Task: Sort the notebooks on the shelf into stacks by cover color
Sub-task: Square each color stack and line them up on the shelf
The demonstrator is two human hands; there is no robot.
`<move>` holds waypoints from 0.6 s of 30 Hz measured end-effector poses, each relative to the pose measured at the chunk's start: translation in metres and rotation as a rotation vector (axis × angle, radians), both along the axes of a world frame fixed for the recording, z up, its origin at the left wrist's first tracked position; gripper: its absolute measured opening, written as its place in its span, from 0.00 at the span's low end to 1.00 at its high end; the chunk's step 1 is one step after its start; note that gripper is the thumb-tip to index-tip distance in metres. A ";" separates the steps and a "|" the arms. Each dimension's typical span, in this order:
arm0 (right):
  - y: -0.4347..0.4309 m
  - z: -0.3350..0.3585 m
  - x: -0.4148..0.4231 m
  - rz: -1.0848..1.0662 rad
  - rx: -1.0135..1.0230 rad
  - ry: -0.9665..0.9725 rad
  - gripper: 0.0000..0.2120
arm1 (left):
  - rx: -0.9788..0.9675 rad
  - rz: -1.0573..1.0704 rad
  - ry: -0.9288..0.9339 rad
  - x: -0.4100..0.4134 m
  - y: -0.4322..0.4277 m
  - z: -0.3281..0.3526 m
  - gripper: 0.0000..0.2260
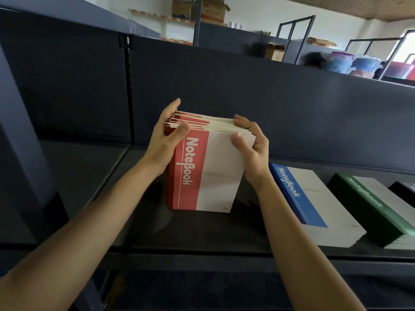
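Note:
A bundle of red-and-white notebooks (pixel 208 171) stands upright on its lower edge on the dark shelf (pixel 202 234), front cover facing me. My left hand (pixel 166 138) grips the bundle's upper left corner, thumb across the front. At the upper right corner my right hand (pixel 251 144) grips it, thumb on the cover and fingers over the top edges. To the right a stack of blue-and-white notebooks (pixel 314 205) lies flat. Beyond it lies a green-and-white stack (pixel 377 207). A dark notebook (pixel 404 189) shows at the far right edge, mostly cut off.
The shelf's dark back panel (pixel 247 97) rises right behind the red bundle. A vertical divider post (pixel 128 86) separates this bay from the bay on the left. Cardboard boxes (pixel 211 10) and coloured plastic tubs (pixel 350 62) sit on racks in the background.

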State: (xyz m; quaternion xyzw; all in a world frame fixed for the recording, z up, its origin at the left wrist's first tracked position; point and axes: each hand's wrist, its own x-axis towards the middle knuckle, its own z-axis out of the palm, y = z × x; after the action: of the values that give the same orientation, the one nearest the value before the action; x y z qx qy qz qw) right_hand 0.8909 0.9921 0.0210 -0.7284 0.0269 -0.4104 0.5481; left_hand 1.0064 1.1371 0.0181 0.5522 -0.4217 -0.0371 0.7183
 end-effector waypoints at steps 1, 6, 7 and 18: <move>0.000 0.000 0.000 -0.002 -0.001 -0.001 0.21 | -0.007 0.013 -0.012 0.000 -0.001 -0.001 0.44; -0.001 0.000 0.000 -0.031 -0.020 0.050 0.25 | 0.043 0.154 -0.077 0.001 -0.002 -0.005 0.32; -0.001 0.001 0.000 -0.052 -0.026 0.072 0.25 | 0.055 0.169 -0.085 0.002 -0.003 -0.004 0.32; 0.004 0.013 0.002 -0.009 0.191 0.154 0.12 | 0.123 0.158 -0.153 0.002 0.002 -0.004 0.33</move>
State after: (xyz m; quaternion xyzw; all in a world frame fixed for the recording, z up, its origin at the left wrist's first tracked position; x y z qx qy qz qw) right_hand 0.8926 0.9958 0.0339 -0.7020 0.1113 -0.3513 0.6095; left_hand 1.0080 1.1394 0.0142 0.6279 -0.4273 0.0363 0.6495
